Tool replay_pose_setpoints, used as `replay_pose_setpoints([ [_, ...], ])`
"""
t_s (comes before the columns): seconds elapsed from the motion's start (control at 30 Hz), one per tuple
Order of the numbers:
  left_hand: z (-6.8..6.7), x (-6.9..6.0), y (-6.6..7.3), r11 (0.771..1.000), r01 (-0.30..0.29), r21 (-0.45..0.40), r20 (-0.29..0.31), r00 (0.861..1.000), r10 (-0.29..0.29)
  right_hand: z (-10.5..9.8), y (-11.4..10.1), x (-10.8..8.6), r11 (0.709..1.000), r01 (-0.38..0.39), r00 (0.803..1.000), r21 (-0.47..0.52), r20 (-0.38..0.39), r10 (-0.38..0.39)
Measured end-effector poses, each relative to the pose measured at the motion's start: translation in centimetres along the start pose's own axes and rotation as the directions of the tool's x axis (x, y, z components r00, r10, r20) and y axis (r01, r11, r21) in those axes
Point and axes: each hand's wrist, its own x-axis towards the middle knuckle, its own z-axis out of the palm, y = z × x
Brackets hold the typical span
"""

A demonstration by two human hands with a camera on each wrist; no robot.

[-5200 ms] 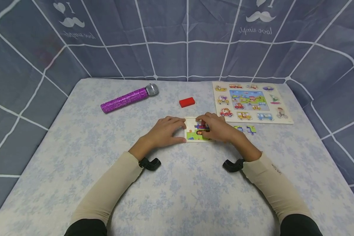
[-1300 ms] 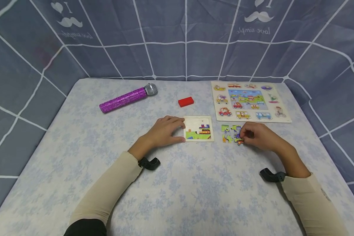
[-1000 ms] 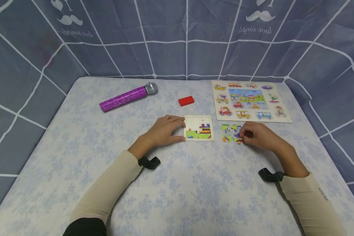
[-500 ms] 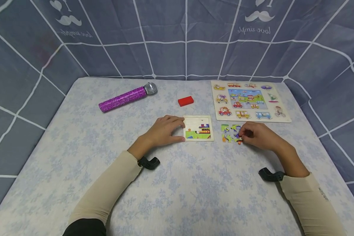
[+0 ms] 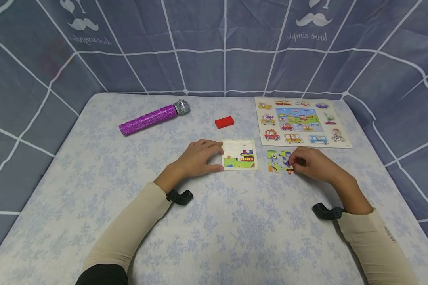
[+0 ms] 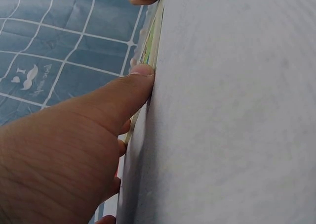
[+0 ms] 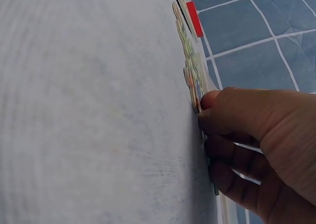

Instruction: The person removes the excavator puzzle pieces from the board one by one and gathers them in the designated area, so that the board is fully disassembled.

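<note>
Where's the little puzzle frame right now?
In the head view, the little puzzle frame lies near the middle, the left hand touching its left edge, loose puzzle pieces to its right and the red block beyond.

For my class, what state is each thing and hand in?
Small puzzle: flat, face up
Loose pieces: flat, grouped together
Large board: flat, face up
Microphone: lying down
Red block: lying flat
Left hand: touching small puzzle
Right hand: curled, apparently pinching one of the pieces
</note>
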Motion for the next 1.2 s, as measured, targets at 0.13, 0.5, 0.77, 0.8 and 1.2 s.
replay_pose_setpoints([
  [0.13,0.04,0.04,-0.05,1.000,-0.001,0.003,0.000,1.000,0.001,-0.05,0.00,-0.04,1.000,0.019,1.000,-0.018,-0.006,-0.019],
  [0.5,0.07,0.03,-0.07,1.000,0.001,-0.003,0.000,1.000,-0.001,-0.12,-0.25,-0.03,0.999,0.037,0.999,-0.032,-0.010,-0.037],
  [0.77,0.05,-0.02,-0.03,1.000,0.006,0.001,0.003,1.000,-0.006,0.08,-0.21,0.09,0.998,0.034,0.999,-0.047,-0.008,-0.035],
  [0.8,0.05,0.00,-0.03,1.000,0.007,0.002,0.004,1.000,-0.007,0.10,-0.20,0.10,0.998,0.037,0.999,-0.051,-0.009,-0.037],
  [1.2,0.18,0.05,-0.08,1.000,0.000,0.000,0.001,1.000,0.000,-0.25,-0.25,-0.19,0.995,0.081,0.995,-0.050,-0.058,-0.084],
])
